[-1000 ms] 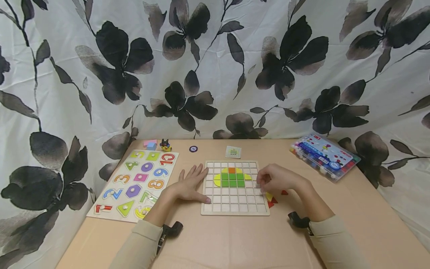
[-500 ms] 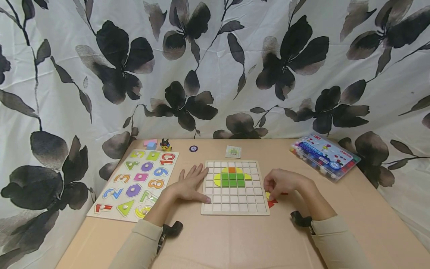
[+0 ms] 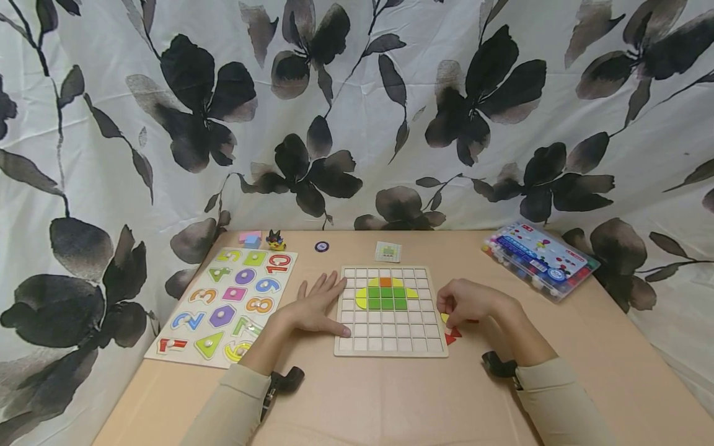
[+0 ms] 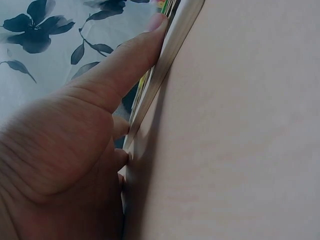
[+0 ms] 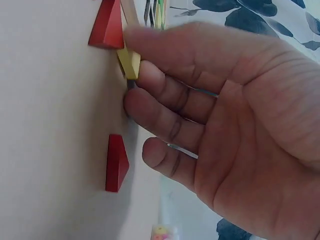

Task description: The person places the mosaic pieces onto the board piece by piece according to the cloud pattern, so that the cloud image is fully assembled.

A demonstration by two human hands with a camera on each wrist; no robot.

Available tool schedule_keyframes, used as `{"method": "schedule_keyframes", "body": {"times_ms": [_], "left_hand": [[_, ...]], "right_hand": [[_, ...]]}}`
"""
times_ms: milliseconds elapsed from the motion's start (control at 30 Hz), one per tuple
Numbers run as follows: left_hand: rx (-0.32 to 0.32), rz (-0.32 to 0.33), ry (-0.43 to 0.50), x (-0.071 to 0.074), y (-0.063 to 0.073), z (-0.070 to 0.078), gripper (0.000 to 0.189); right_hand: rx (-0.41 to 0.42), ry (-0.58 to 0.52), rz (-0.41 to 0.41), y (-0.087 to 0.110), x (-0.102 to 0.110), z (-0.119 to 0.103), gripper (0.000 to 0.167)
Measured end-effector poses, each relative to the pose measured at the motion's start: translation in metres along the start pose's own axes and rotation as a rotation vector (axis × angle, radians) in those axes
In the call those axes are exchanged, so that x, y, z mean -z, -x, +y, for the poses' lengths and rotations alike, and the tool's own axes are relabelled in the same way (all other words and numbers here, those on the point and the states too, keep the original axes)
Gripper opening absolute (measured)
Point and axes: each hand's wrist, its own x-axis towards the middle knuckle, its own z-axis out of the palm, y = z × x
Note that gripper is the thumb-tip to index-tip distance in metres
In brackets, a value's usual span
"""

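A wooden grid board lies mid-table, with green squares, an orange square and rounded yellow pieces set in its upper cells. My left hand rests at the board's left edge, fingers spread; the left wrist view shows the thumb along the edge. Off the board's right side, my right hand has thumb and forefinger on a yellow block, its other fingers bent. Red triangular blocks lie close by: one near the thumb, another below the fingers.
A number-and-shape puzzle board lies on the left. Behind the grid board is a small pattern card, with a dark round disc and a small figurine to its left. A clear case sits at the back right.
My right hand has moved right and down from the board's right edge to the loose blocks, then stayed almost still. The left hand has not moved.
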Motion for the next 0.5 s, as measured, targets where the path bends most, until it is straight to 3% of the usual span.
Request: {"method": "schedule_keyframes", "body": {"times_ms": [300, 500], "left_hand": [[-0.042, 0.027, 0.052, -0.006, -0.004, -0.01, 0.133], [-0.057, 0.042, 0.068, -0.009, -0.006, -0.014, 0.133]], "right_hand": [[-0.067, 0.003, 0.085, 0.004, 0.005, 0.001, 0.018], [-0.064, -0.014, 0.084, 0.003, 0.003, 0.002, 0.017]]}}
